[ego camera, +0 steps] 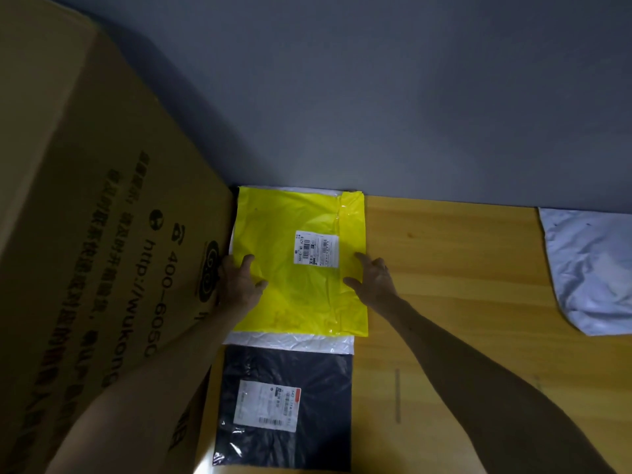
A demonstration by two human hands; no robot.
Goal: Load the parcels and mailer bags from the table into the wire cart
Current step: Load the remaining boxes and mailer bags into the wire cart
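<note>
yellow mailer bag [287,302]: far-left on the tabletop [444,268], far edge at the grey wall [376,97], left edge just beside the big cardboard box [102,234]. It lies flat on a white mailer bag [290,342].
left hand [239,282]: on the bag's left edge, thumb and forefinger spread on top. No pinch shows; you can't see whether the other fingers are tucked under.
right hand [372,278]: on the right edge over the flap, thumb and forefinger spread and laid on the film. Nothing pinched.
long axis: looks slightly longer near-to-far, so roughly away from you.
pointing: the sealed flap [352,234] faces right. The shipping label [316,249] faces up, its print running near-far.
risk, double pick: the white bag sticks out at the near, far and left edges. Fingers going under could scoop both, and the lower one may slide off as you lift.
risk, slip: glossy film held flat-handed will likely sag in the middle and slip. Curl your fingers under both sides.
risk, box: your left hand is touching or nearly touching the carton, so there's little room to get under that edge.
risk, drag: the black mailer bag [321,388] sits just near of the stack. Pull toward yourself low and you'd push it off the near edge.
other: a pale mailer bag [591,268] lies far right, well apart.
wire cart: not in view, so you'll have to turn with the load.
</note>
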